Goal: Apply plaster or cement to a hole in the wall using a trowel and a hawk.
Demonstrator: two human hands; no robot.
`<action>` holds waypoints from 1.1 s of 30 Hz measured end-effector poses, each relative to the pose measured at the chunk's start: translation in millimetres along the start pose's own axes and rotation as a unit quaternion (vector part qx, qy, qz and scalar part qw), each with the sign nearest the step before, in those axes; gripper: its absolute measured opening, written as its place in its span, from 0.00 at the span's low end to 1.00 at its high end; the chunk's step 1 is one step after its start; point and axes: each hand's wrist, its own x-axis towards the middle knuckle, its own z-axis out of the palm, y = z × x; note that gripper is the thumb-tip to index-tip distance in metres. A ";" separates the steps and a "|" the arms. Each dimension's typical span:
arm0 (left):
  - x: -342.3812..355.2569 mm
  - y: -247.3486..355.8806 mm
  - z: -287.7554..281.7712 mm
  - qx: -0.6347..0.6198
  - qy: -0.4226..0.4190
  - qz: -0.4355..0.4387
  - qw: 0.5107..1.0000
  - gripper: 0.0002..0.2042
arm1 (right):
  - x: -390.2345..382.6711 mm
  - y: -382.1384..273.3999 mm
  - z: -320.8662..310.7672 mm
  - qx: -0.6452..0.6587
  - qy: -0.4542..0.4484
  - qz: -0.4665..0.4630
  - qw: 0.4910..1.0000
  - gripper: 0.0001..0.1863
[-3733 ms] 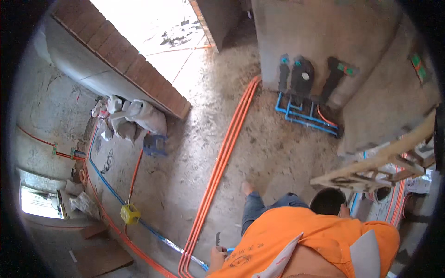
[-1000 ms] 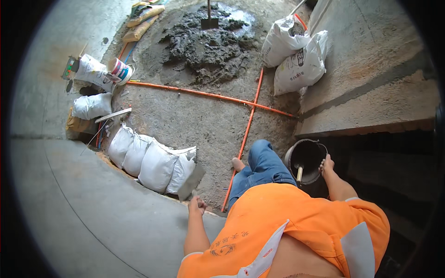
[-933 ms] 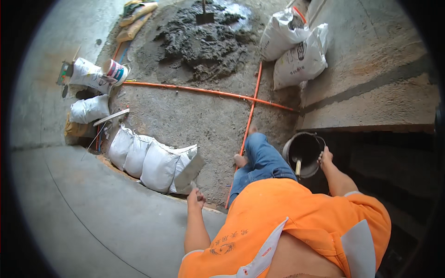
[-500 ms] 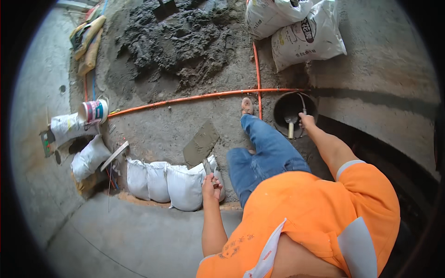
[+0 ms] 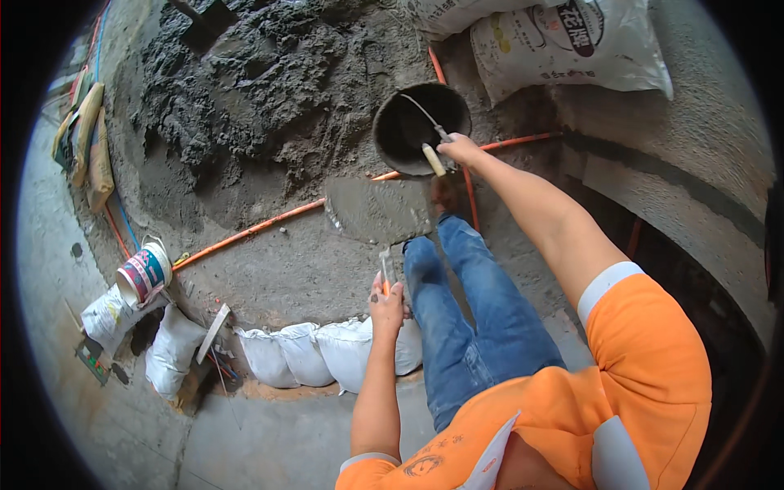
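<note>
My right hand [image 5: 460,149] is closed around the bail handle of a black bucket [image 5: 382,139]. A pale handle [image 5: 434,160] of some tool juts over the bucket's near rim; the rest of that tool is lost in the dark inside. My left hand [image 5: 388,306] is closed on the handle of a flat plastering tool [image 5: 377,214], whose broad face is coated in grey mortar. That face is held out beyond the hand, just left of my shoes and close to the bucket.
A large heap of wet mortar [image 5: 253,98] with a shovel [image 5: 211,24] covers the far floor. Orange pipe [image 5: 261,224] crosses the ground. White sacks [image 5: 572,49] stand far right, more filled sacks [image 5: 343,351] near left. A paint bucket [image 5: 147,273] sits left; a dark trench [image 5: 694,278] runs right.
The bucket has moved left and away from me with my right hand, toward the mortar heap. My left hand and the plastering tool have shifted forward and slightly right. The whole view has turned.
</note>
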 end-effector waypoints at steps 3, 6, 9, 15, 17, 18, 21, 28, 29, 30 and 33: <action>45.7 20.4 4.1 0.009 -0.036 0.000 0.999 0.23 | 26.6 -17.2 18.4 0.071 0.048 -0.018 0.996 0.20; 90.1 39.0 34.0 -0.035 -0.041 -0.023 0.998 0.17 | 41.2 32.7 -9.4 0.208 0.136 0.015 0.969 0.14; 137.5 52.2 54.4 -0.051 -0.125 -0.034 0.990 0.12 | -6.2 110.6 -25.2 0.128 0.113 0.035 0.985 0.11; 203.8 76.8 94.6 -0.026 -0.121 -0.055 0.991 0.05 | -191.4 240.5 -39.6 0.095 0.081 0.226 0.966 0.11; 237.2 77.7 75.0 -0.080 -0.170 -0.077 0.979 0.05 | -240.8 261.4 -23.4 0.115 0.051 0.274 0.953 0.12; 243.0 81.4 71.8 -0.105 -0.180 -0.096 0.973 0.06 | -264.1 260.4 -16.1 0.177 0.075 0.350 0.917 0.10; 237.4 86.1 70.0 -0.103 -0.150 -0.137 0.974 0.13 | -327.7 257.3 -6.0 0.224 0.081 0.392 0.889 0.06; 139.8 25.7 10.4 -0.051 -0.067 -0.106 0.991 0.17 | -418.1 219.1 4.7 0.386 0.124 0.401 0.821 0.11; 120.7 23.4 1.1 0.020 -0.079 -0.088 0.993 0.13 | -429.1 209.1 5.7 0.414 0.144 0.393 0.808 0.11; 110.2 16.5 -20.4 0.084 -0.097 -0.036 0.991 0.09 | -435.3 192.1 7.1 0.452 0.141 0.353 0.807 0.11; 21.1 53.4 8.2 0.046 -0.156 -0.039 0.986 0.03 | -472.3 166.0 6.2 0.521 0.203 0.263 0.786 0.12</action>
